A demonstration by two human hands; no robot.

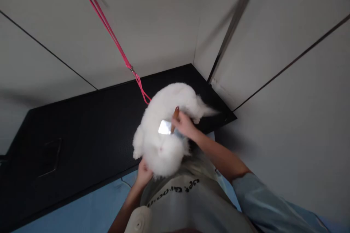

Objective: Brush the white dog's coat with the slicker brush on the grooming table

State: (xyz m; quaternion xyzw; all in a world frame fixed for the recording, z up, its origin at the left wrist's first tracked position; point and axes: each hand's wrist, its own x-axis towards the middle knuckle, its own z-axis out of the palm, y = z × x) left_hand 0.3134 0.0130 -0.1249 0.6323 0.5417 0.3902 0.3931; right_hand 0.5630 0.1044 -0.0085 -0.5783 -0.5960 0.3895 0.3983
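A fluffy white dog (175,98) is curled on a black grooming table (95,134), its head toward me. My right hand (185,125) is closed around the brown handle of a slicker brush (164,127). The brush's shiny, pale plate lies over the fur of the neck and upper back. Beside the dog's head, at the table's near edge, my left hand (144,172) has its fingers curled into the fur; their tips are hidden there. Slight blur softens the head and the right hand.
A pink leash (109,29) runs down from the upper left to the dog, joined by a metal clip (132,69). Grey walls (164,25) stand behind and to the right of the table. A metal pole (229,32) rises near its far right corner.
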